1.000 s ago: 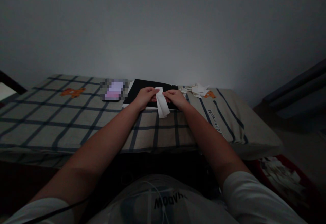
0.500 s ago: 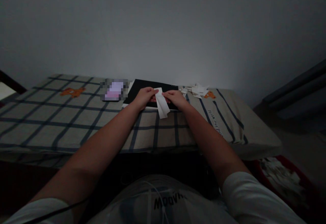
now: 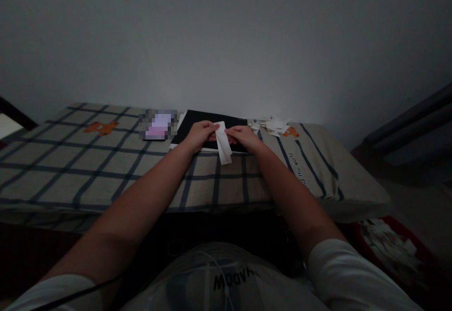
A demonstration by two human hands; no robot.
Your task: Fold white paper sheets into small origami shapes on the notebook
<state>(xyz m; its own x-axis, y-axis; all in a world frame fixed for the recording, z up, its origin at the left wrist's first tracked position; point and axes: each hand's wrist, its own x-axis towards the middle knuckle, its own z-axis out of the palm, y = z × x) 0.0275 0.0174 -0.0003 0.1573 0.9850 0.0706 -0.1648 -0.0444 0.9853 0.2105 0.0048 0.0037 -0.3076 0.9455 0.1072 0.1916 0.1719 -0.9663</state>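
Since the earlier pictures almost nothing has moved: both hands stay at the same spot, and the bottom of the paper strip (image 3: 223, 142) hangs a tiny bit shorter and straighter than it did. From the head camera, the left hand (image 3: 199, 135) and the right hand (image 3: 245, 136) meet over the near edge of the black pad (image 3: 209, 122). Both pinch the top of the white paper strip, left fingers closed on its left side and right fingers closed on its right side. Its lower end hangs down past the near edge of the black pad, over the checked cloth (image 3: 106, 165). It looks thin, light and bendy, so it would likely crease or tear easily; the top end, near its edges, seems the best place to grip it. Left of the black pad lies a blurred pink thing (image 3: 157, 125). Right of the black pad sits a small pile of paper bits (image 3: 271, 124). Far to the right and lower than the black pad, a red bin (image 3: 395, 249) holds more white scraps.
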